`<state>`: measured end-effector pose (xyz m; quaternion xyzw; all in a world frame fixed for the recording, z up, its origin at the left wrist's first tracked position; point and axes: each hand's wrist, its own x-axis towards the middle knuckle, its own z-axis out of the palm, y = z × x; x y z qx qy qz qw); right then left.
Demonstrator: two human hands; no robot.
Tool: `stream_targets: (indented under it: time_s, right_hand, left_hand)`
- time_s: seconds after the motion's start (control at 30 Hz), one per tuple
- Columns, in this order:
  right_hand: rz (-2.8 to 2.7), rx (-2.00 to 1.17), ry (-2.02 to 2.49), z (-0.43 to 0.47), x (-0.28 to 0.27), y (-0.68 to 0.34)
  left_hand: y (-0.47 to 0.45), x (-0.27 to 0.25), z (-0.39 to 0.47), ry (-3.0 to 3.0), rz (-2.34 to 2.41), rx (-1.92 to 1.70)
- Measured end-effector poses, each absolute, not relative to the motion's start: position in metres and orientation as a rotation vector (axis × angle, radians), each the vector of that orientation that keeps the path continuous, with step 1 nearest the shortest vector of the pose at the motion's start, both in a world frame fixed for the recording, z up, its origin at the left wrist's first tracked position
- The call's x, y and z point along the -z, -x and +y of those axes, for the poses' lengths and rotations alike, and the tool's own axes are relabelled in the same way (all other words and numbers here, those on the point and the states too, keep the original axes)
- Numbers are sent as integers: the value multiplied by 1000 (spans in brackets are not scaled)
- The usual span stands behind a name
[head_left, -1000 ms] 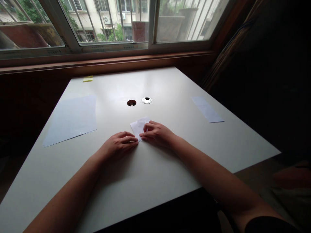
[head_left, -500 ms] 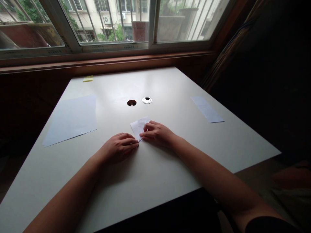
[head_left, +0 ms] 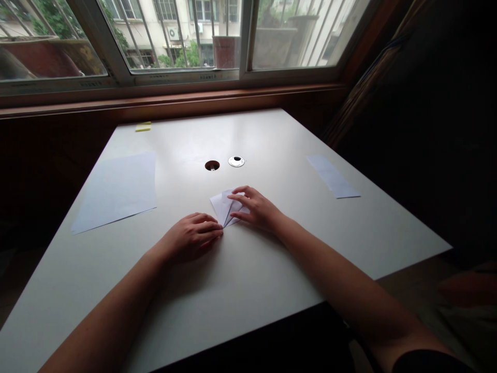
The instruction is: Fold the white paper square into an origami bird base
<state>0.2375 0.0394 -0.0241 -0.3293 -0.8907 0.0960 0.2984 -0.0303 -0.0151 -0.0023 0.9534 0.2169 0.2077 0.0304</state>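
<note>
A small folded sheet of white paper [head_left: 221, 206] lies near the middle of the white table, with creases fanning out from its near corner. My left hand [head_left: 198, 233] is closed, its fingertips pinching that near corner. Over the paper's right part rests my right hand [head_left: 254, 206], its thumb and fingers spread apart and touching or hovering just above the folds. The right hand hides part of the paper's right side.
White sheets [head_left: 116, 191] lie on the table's left side, and a narrow paper strip [head_left: 333, 177] on the right. Beyond the hands are a round cable hole [head_left: 212, 166] and its metal cover [head_left: 236, 161]. Yellow sticky notes [head_left: 143, 126] sit at the far left, below a barred window.
My right hand's fingers have opened from a pinch and moved slightly right, exposing more of the folds. My left hand stays at the near corner. The view has shifted slightly.
</note>
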Motion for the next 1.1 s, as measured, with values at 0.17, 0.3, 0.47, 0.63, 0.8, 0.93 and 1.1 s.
stream_targets:
  time_s: [0.17, 0.3, 0.47, 0.63, 0.8, 0.93, 1.1]
  right_hand:
    - [-2293, -411, 978, 42, 27, -240]
    - [-2222, -537, 953, 45, 28, -243]
    - [-2149, -686, 912, 48, 30, -246]
    - [-2169, -642, 819, 44, 25, -245]
    - [-2247, -640, 722, 36, 14, -242]
    - [-2314, -659, 680, 31, 10, -237]
    - [-2357, -652, 660, 26, 12, -232]
  left_hand:
    - [32, 4, -14, -2939, 681, -616]
    - [33, 4, -14, -2931, 694, -608]
    - [33, 4, -13, -2883, 705, -619]
    - [34, 8, -9, -2804, 783, -664]
    - [36, 15, -5, -2713, 963, -735]
    - [36, 17, -4, -2731, 1016, -750]
    - [34, 15, -4, -2781, 982, -720]
